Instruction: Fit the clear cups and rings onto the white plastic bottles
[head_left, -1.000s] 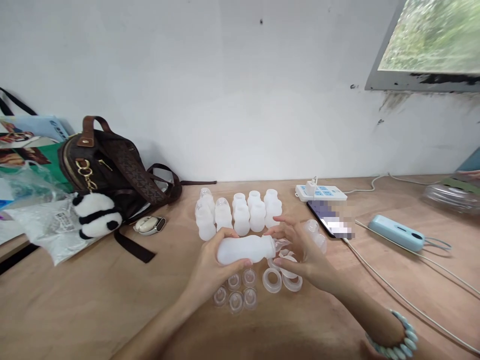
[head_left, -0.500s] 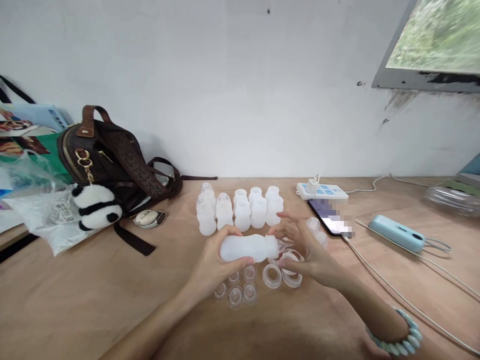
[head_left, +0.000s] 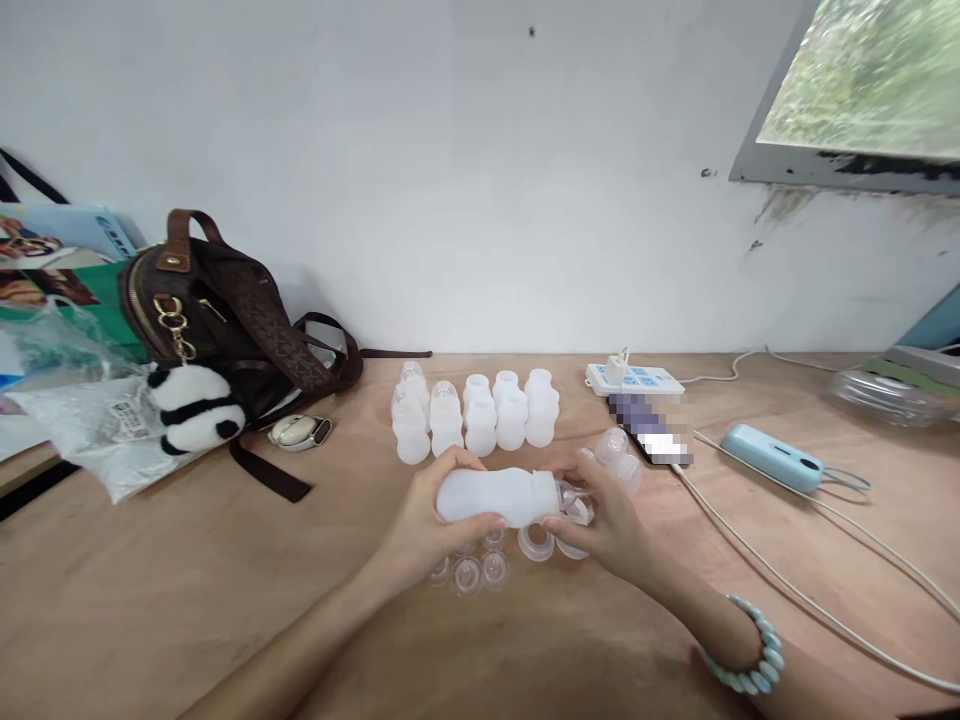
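Note:
A white baby bottle (head_left: pixel 487 498) lies sideways in the air above the table, its clear nipple (head_left: pixel 574 494) pointing right. My left hand (head_left: pixel 424 515) is wrapped round the bottle's base end, thumb below. Around the neck and collar at the other end, the fingers of my right hand (head_left: pixel 615 520) are closed, partly hiding the nipple. Below the bottle sit several clear nipples (head_left: pixel 467 575) and white collar rings (head_left: pixel 535 555). Clear domed caps (head_left: pixel 616 455) are gathered just beyond my right hand.
Behind my hands stand several open white bottles (head_left: pixel 540 412) and capped bottles (head_left: pixel 446 425). To the left are a brown backpack (head_left: pixel 217 310), a panda plush (head_left: pixel 196 408) and a watch (head_left: pixel 300 433). A power strip (head_left: pixel 637 382), phone (head_left: pixel 652 432), power bank (head_left: pixel 772 458) and cables lie right.
My right hand has moved in closer round the bottle's neck, its spread fingers now closed on it. My left hand keeps its hold. The view has shifted slightly.

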